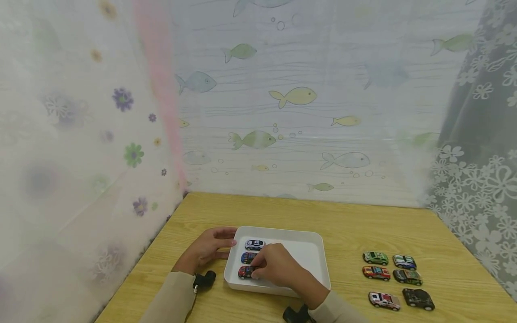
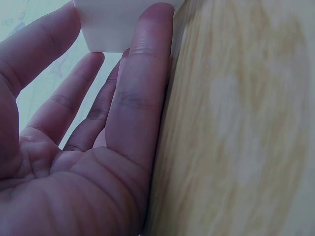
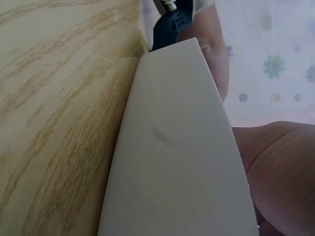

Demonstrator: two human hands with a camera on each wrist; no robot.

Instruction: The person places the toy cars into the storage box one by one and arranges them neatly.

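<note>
A white tray (image 1: pixel 282 235) sits on the wooden table, with three toy cars in a column at its left side. At the back is a white-and-blue car (image 1: pixel 254 244), below it a blue car (image 1: pixel 247 257), and nearest the front a red-and-black car (image 1: pixel 243 272). My right hand (image 1: pixel 278 265) reaches over the tray's front wall and pinches the red-and-black car; in the right wrist view the tray wall (image 3: pixel 167 137) covers the fingertips. Against the tray's left wall my left hand (image 1: pixel 210 246) rests its extended fingers (image 2: pixel 138 88).
Right of the tray, several toy cars stand in two columns, among them a green car (image 1: pixel 375 257), a red-and-yellow car (image 1: pixel 376 272), a white-and-red car (image 1: pixel 384 301) and a black car (image 1: pixel 418 299). Patterned curtains (image 1: pixel 299 148) hang behind and beside the table (image 1: pixel 343 224).
</note>
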